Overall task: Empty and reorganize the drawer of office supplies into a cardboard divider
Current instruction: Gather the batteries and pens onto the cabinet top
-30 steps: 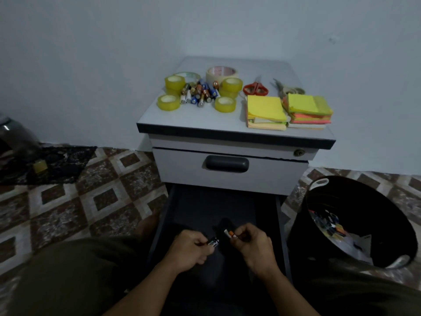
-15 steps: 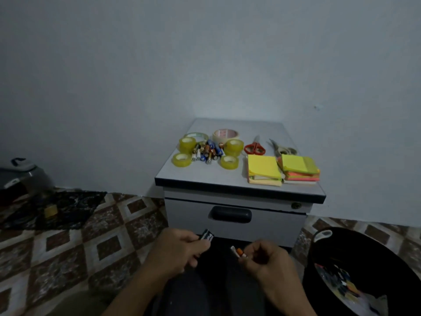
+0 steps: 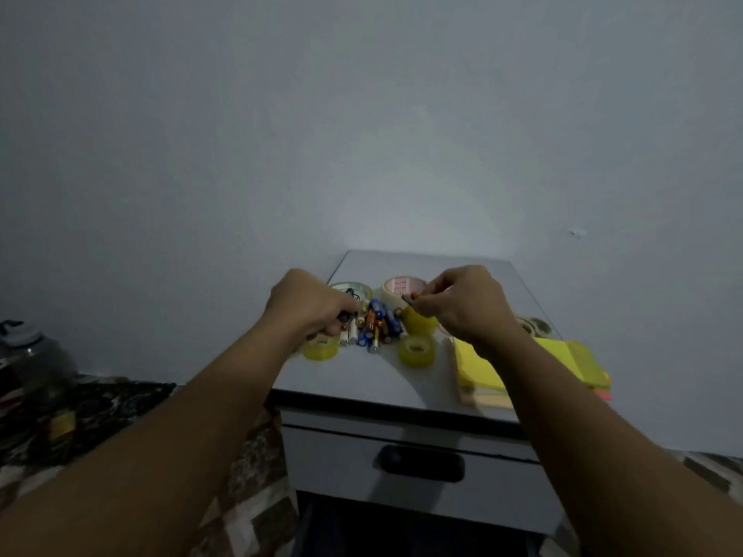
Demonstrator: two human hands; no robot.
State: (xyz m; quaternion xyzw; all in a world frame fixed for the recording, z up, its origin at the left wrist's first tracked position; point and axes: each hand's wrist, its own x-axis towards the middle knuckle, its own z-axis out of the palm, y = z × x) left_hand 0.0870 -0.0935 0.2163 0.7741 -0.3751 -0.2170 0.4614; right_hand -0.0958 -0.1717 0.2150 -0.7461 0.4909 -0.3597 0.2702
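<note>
Head view: both hands (image 3: pixel 309 305) (image 3: pixel 462 301) over batteries (image 3: pixel 376 323), cabinet front edge (image 3: pixel 394 408) clear

Both hands have risen from the open drawer to the cabinet top (image 3: pixel 362 379). The left hand (image 3: pixel 311 305) and right hand (image 3: pixel 462 301), each pinching a small item, now sit at the battery pile (image 3: pixel 374 323).

The right hand (image 3: pixel 462 305) hides the scissors, and its forearm covers part of the sticky notes (image 3: pixel 480 365). The open drawer (image 3: pixel 402 532) is cut off by the bottom edge.
</note>
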